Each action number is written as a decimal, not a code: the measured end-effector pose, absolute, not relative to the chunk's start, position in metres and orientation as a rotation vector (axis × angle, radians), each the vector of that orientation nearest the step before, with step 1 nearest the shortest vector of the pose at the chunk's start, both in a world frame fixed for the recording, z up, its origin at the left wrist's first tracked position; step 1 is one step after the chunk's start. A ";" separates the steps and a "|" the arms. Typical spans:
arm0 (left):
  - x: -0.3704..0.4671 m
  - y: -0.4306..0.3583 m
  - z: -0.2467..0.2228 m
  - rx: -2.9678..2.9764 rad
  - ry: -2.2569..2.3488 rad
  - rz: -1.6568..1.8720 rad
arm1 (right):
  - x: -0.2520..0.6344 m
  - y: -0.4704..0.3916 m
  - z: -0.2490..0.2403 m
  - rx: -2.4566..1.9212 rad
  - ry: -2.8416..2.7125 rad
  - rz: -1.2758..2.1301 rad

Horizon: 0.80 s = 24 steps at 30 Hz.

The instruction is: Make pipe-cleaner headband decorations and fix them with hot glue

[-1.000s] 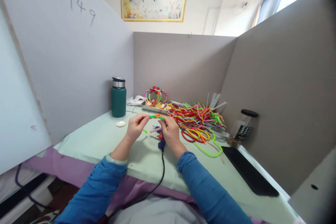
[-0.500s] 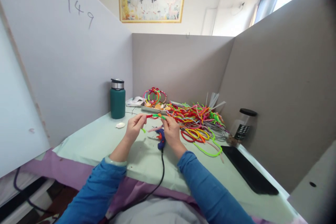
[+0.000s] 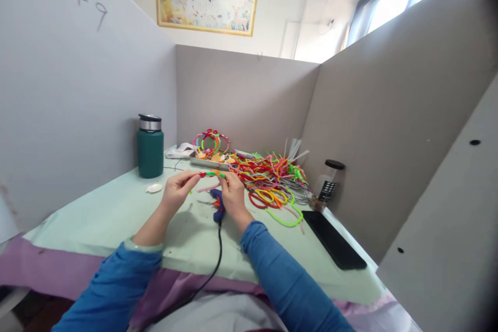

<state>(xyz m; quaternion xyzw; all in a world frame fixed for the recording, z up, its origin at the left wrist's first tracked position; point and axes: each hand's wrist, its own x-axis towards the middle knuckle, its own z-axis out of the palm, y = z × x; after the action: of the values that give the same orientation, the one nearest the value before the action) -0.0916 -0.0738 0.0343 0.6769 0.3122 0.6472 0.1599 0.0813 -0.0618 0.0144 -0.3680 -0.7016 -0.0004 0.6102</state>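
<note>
Between my two hands stretches a twisted pipe cleaner strand [image 3: 212, 173] in red, green and orange, held above the table. My left hand [image 3: 177, 191] pinches its red end, thumb against fingers. On the other side, my right hand [image 3: 233, 194] is closed on the strand near its green and orange part; the fingertips partly hide the end. A blue glue gun [image 3: 219, 208] with an orange trigger lies on the table just beside my right hand, touching nothing I can make out. A pale pink pipe cleaner piece [image 3: 208, 187] shows below the strand.
Behind stands a metal tray [image 3: 206, 163] with colourful hoops [image 3: 210, 141]. A heap of pipe cleaners [image 3: 268, 167] spreads rightward. A green bottle [image 3: 150, 153] and white lump [image 3: 154, 188] are left; a lidded jar [image 3: 327, 187] and black slab [image 3: 332, 241] right. A cable [image 3: 218, 254] crosses the front edge.
The whole view has turned to the right, so everything sits further left. Both hands keep hold of the strand, with little change in their grip.
</note>
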 end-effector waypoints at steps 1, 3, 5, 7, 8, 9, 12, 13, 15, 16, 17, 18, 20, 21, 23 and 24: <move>-0.092 -0.073 0.034 1.954 0.896 1.865 | 0.081 -0.062 0.014 -0.872 -1.626 -0.019; -0.093 -0.072 0.034 2.001 0.896 1.899 | 0.082 -0.061 0.012 -0.932 -1.621 -0.061; -0.094 -0.070 0.034 2.047 0.899 1.925 | 0.083 -0.060 0.010 -0.994 -1.608 -0.093; -0.094 -0.068 0.034 2.094 0.922 1.928 | 0.084 -0.060 0.009 -1.037 -1.604 -0.102; -0.094 -0.067 0.033 2.118 0.943 1.919 | 0.084 -0.060 0.009 -1.053 -1.605 -0.101; -0.094 -0.066 0.033 2.138 0.969 1.907 | 0.084 -0.059 0.009 -1.068 -1.605 -0.100; -0.094 -0.062 0.031 2.144 1.105 1.880 | 0.086 -0.058 0.008 -1.113 -1.604 -0.098; -0.095 -0.060 0.030 2.127 1.168 1.870 | 0.086 -0.058 0.008 -1.124 -1.605 -0.097; -0.096 -0.057 0.028 2.081 1.287 1.839 | 0.087 -0.058 0.007 -1.134 -1.609 -0.094; -0.096 -0.055 0.027 2.058 1.325 1.822 | 0.087 -0.058 0.007 -1.135 -1.613 -0.093; -0.096 -0.054 0.026 2.037 1.346 1.806 | 0.088 -0.058 0.007 -1.136 -1.617 -0.091; -0.097 -0.054 0.025 2.022 1.354 1.788 | 0.088 -0.058 0.007 -1.137 -1.622 -0.088; -0.097 -0.054 0.025 2.013 1.349 1.745 | 0.088 -0.058 0.007 -1.144 -1.634 -0.081; -0.096 -0.054 0.024 2.014 1.344 1.727 | 0.089 -0.058 0.007 -1.152 -1.639 -0.077; -0.096 -0.055 0.025 2.019 1.345 1.727 | 0.089 -0.058 0.007 -1.173 -1.647 -0.070; -0.096 -0.056 0.025 2.018 1.354 1.749 | 0.089 -0.058 0.007 -1.187 -1.650 -0.067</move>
<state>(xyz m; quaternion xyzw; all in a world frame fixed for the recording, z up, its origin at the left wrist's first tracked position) -0.0963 -0.0559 0.0251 0.6722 0.4511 0.5825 0.0737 0.0890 -0.0583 0.0071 -0.4963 -0.6900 -0.0281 0.5261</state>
